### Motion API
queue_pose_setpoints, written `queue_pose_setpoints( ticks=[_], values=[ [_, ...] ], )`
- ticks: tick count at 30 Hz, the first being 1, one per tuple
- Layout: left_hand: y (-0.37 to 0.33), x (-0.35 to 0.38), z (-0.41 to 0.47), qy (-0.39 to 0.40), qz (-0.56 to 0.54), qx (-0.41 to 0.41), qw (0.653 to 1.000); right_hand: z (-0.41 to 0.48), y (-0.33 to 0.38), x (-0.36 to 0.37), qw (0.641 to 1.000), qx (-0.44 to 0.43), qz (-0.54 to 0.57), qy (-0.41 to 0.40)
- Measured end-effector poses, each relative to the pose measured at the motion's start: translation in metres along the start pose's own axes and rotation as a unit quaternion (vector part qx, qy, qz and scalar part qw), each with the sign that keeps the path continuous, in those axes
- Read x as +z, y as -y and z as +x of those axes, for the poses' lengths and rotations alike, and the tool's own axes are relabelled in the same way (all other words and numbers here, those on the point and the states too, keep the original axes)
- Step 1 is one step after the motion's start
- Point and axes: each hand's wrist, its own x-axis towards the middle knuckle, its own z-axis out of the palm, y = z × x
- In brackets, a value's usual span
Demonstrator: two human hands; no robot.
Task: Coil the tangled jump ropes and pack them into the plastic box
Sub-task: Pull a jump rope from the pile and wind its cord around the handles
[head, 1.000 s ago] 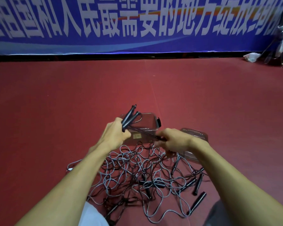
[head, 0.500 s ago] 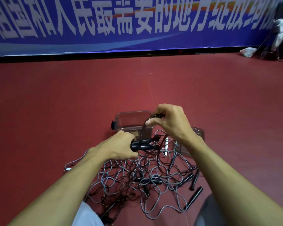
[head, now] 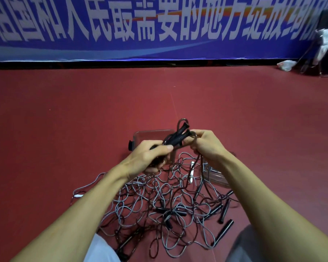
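Nearest me, the tangled jump ropes [head: 165,205] sprawl over the red floor [head: 65,120]. Above them my left hand [head: 146,157] grips a pair of black handles [head: 178,138], and my right hand [head: 206,146] pinches the dark cord [head: 182,120] looped at their tips. Just behind the hands sits the clear plastic box [head: 150,135]. Far off, a blue banner [head: 159,25] lines the wall, with a white bag [head: 285,65] at its foot.

Dim, even light; soft focus; wide-angle bending at edges.
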Motion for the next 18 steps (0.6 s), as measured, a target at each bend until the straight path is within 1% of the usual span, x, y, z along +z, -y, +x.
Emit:
queue_pose_setpoints(
  ticks=[2, 4, 6, 8, 10, 11, 12, 14, 16, 18],
  values=[
    [0.000, -0.002, 0.001, -0.036, -0.059, -0.023, 0.997, 0.001, -0.002, 0.005, 0.994, -0.039, -0.102, 0.013],
    [-0.003, -0.004, 0.001, -0.077, -0.072, -0.046, 0.993, 0.000, -0.003, 0.009, 0.974, -0.061, -0.211, 0.052],
    [-0.003, -0.006, 0.001, -0.121, -0.056, -0.059, 0.989, -0.001, -0.005, 0.012, 0.959, -0.036, -0.255, 0.121],
    [0.001, -0.008, 0.004, -0.175, -0.016, -0.075, 0.982, -0.002, -0.008, 0.013, 0.947, 0.016, -0.269, 0.176],
    [0.008, -0.014, 0.009, -0.232, 0.002, -0.104, 0.967, -0.002, -0.009, 0.014, 0.927, 0.050, -0.305, 0.212],
    [0.013, -0.016, 0.012, -0.251, 0.016, -0.114, 0.961, -0.001, -0.009, 0.015, 0.915, 0.052, -0.333, 0.220],
    [0.017, -0.019, 0.013, -0.258, 0.048, -0.120, 0.958, -0.001, -0.009, 0.016, 0.904, 0.045, -0.362, 0.223],
    [0.024, -0.023, 0.014, -0.235, 0.148, -0.121, 0.953, 0.000, -0.006, 0.021, 0.888, 0.005, -0.404, 0.222],
    [0.030, -0.024, 0.011, -0.186, 0.261, -0.119, 0.940, 0.000, -0.002, 0.023, 0.871, -0.063, -0.438, 0.214],
    [0.033, -0.023, 0.007, -0.127, 0.342, -0.112, 0.924, -0.003, 0.002, 0.024, 0.864, -0.112, -0.448, 0.202]
  ],
)
